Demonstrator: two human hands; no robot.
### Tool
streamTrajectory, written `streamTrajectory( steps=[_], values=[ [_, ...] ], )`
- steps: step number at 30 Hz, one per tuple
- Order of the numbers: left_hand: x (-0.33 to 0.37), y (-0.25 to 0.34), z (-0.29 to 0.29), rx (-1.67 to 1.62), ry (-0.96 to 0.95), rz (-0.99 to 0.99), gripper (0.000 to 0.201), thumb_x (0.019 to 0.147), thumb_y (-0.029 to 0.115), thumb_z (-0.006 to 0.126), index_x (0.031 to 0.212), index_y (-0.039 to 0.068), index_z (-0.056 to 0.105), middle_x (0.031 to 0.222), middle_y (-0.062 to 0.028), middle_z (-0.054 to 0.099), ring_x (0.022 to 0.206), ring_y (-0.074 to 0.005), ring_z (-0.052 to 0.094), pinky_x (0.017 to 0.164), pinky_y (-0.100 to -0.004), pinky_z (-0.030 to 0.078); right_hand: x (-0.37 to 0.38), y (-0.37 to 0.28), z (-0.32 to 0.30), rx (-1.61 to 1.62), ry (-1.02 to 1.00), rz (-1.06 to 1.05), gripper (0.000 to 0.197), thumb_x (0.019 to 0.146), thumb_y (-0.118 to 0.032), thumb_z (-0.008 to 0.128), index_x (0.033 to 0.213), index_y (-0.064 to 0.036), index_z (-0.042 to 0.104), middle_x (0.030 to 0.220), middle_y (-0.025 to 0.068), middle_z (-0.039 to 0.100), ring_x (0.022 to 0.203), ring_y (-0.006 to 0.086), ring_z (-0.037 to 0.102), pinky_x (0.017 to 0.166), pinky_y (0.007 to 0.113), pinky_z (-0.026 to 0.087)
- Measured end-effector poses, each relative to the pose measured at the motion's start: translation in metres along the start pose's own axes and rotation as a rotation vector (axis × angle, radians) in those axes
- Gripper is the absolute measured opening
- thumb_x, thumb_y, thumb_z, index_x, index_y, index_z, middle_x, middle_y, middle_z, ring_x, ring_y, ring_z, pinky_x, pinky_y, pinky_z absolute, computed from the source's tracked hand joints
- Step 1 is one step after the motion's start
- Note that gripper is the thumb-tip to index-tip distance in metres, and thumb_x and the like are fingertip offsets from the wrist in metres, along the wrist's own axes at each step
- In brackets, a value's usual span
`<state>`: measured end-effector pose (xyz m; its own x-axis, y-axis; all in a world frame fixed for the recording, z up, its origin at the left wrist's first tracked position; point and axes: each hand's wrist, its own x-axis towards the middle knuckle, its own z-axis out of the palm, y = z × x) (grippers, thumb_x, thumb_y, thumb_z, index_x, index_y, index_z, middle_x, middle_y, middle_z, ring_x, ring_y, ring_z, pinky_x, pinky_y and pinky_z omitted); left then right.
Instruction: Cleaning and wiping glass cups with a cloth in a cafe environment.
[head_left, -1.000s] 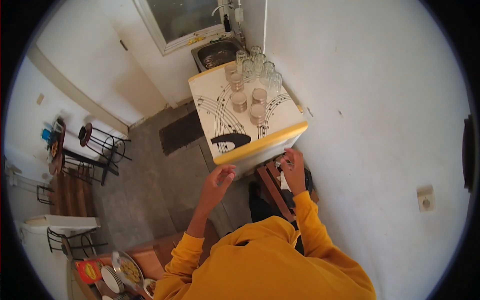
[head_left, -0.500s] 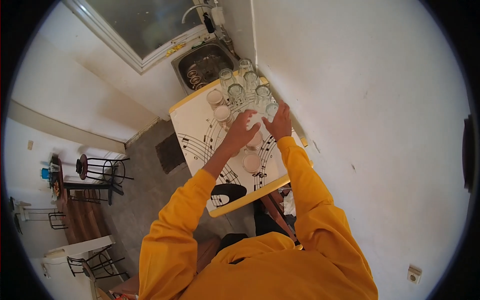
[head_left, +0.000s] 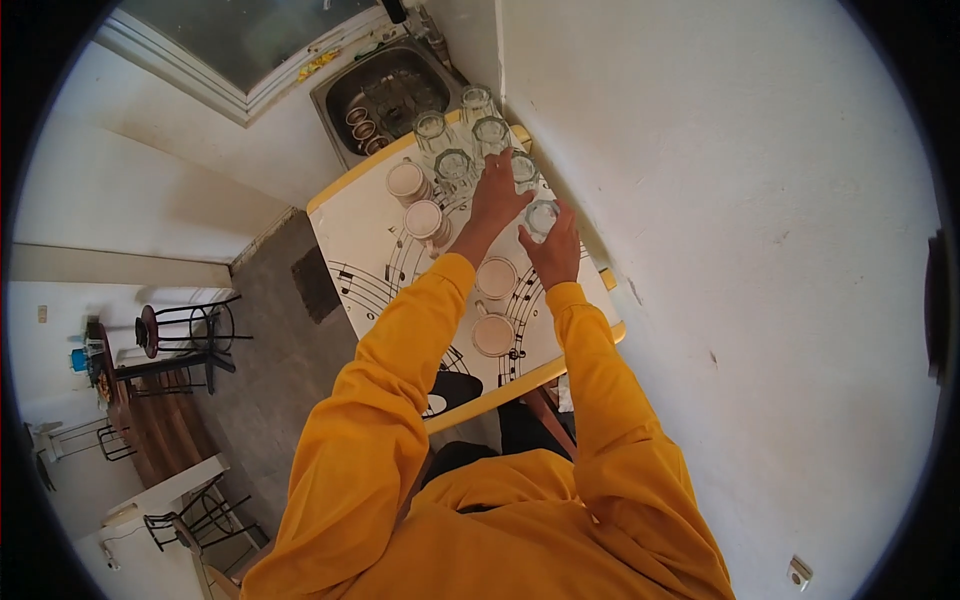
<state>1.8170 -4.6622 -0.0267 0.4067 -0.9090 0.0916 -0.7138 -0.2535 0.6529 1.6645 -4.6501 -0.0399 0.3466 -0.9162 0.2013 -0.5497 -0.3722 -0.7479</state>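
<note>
Head view: glasses (head_left: 455,172) crowd the left hand (head_left: 495,196), mugs (head_left: 495,277) between the sleeves (head_left: 578,325).

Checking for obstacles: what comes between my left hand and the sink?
In the head view, between your left hand and the sink come one clear glass, a second clear glass beyond it, then the table's yellow edge.

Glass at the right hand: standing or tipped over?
Standing: the glass shows a round end facing up by the right hand. Which end, I cannot tell.
</note>
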Motion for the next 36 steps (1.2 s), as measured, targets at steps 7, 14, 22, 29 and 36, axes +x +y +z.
streamTrajectory(
  steps=[7,14,22,29,36],
  values=[
    [0.002,-0.005,-0.001,-0.199,-0.053,-0.074,0.085,0.072,0.019,0.085,0.141,0.009,0.035,0.130,-0.0222,0.054,0.121,-0.0402,0.056,0.097,-0.0459,0.050,0.000,-0.002,-0.003,0.055,-0.034,0.066,0.071,0.076,-0.026,0.082,0.130,-0.0025,0.042,0.125,0.0212,0.054,0.113,0.0416,0.057,0.091,0.046,0.050],
    [-0.009,-0.002,-0.013,-0.267,-0.020,0.017,0.078,0.073,0.021,0.085,0.137,0.006,0.042,0.128,-0.0215,0.058,0.120,-0.0376,0.057,0.099,-0.0433,0.048,-0.001,0.003,-0.003,0.104,-0.019,0.055,0.072,0.075,-0.023,0.083,0.130,-0.0007,0.043,0.124,0.0211,0.053,0.115,0.0409,0.056,0.095,0.044,0.048],
    [-0.023,0.016,-0.039,-0.314,0.064,0.075,0.078,0.075,0.028,0.085,0.138,0.007,0.045,0.134,-0.0146,0.055,0.125,-0.0324,0.055,0.103,-0.0407,0.046,0.000,0.005,-0.001,0.129,-0.009,0.026,0.071,0.074,-0.020,0.084,0.129,0.0008,0.044,0.123,0.0224,0.054,0.114,0.0387,0.056,0.096,0.043,0.047],
    [-0.071,0.033,-0.088,-0.408,0.342,0.149,0.074,0.072,0.024,0.088,0.131,0.005,0.047,0.125,-0.0139,0.053,0.119,-0.0316,0.056,0.100,-0.0389,0.048,0.000,0.008,0.003,0.168,-0.033,0.045,0.076,0.074,-0.021,0.085,0.131,0.0008,0.041,0.118,0.0235,0.060,0.110,0.0392,0.060,0.095,0.042,0.048],
    [-0.208,0.024,-0.161,-0.828,0.539,-0.035,0.081,0.072,0.021,0.090,0.133,0.003,0.039,0.125,-0.0091,0.046,0.116,-0.0204,0.052,0.103,-0.0351,0.045,0.008,0.030,-0.004,0.087,0.042,0.007,0.076,0.073,-0.028,0.087,0.131,-0.0031,0.045,0.116,0.0216,0.063,0.108,0.0372,0.062,0.095,0.041,0.048]
  ],
)
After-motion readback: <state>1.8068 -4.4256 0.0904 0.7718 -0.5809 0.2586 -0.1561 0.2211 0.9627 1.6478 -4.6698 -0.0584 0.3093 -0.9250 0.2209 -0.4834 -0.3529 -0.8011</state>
